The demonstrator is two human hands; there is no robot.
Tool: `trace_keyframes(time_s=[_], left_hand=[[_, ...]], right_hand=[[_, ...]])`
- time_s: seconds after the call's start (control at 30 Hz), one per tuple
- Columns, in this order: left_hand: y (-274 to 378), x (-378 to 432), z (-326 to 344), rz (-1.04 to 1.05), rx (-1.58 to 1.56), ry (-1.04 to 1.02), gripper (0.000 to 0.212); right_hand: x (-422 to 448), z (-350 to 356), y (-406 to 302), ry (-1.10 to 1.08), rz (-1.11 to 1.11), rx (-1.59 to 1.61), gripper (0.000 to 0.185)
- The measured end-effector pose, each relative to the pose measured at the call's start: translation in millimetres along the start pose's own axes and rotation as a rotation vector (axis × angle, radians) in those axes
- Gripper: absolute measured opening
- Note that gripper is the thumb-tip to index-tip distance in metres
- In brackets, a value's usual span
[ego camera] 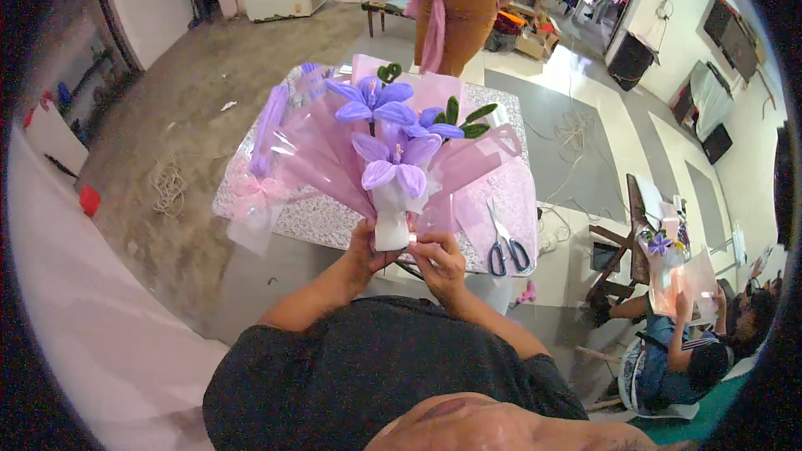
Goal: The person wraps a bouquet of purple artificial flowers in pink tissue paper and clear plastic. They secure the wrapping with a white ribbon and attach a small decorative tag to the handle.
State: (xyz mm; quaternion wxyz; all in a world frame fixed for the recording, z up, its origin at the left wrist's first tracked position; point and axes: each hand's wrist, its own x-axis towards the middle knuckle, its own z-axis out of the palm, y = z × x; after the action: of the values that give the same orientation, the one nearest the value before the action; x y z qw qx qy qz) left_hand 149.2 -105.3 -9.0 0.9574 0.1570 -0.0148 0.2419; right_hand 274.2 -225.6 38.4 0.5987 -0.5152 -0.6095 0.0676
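Above the near edge of the table I see a bouquet of fuzzy purple lilies [397, 160], likely pipe-cleaner flowers, with green leaves [452, 111] and pink translucent wrapping [319, 150]. White wrapping [391, 230] covers its lower stem. My left hand [363, 250] grips the base of the bouquet from the left. At the right side of the base, the fingers of my right hand [442, 260] pinch a small pale piece [411, 238], too small to identify. Scissors [503, 241] with dark handles lie slightly open on pink sheet material, right of my right hand.
The speckled table [313, 222] also bears purple pipe-cleaner bundles [270, 122] and a pink ribbon bow [260, 188]. A person [457, 12] stands beyond it. Another person [680, 338] sits at right, near a wooden table [638, 232]. Cords [573, 131] lie on the floor.
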Motion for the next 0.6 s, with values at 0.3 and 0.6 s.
trace_keyframes(time_s=[0.3, 0.6], left_hand=[[-3, -5, 11, 0.031, -0.09, -0.064, 0.066], [-1, -2, 9, 0.041, -0.099, -0.1, 0.067]], right_hand=[[3, 5, -3, 0.035, -0.016, -0.034, 0.018], [-1, -1, -2, 0.002, 0.051, 0.063, 0.019]])
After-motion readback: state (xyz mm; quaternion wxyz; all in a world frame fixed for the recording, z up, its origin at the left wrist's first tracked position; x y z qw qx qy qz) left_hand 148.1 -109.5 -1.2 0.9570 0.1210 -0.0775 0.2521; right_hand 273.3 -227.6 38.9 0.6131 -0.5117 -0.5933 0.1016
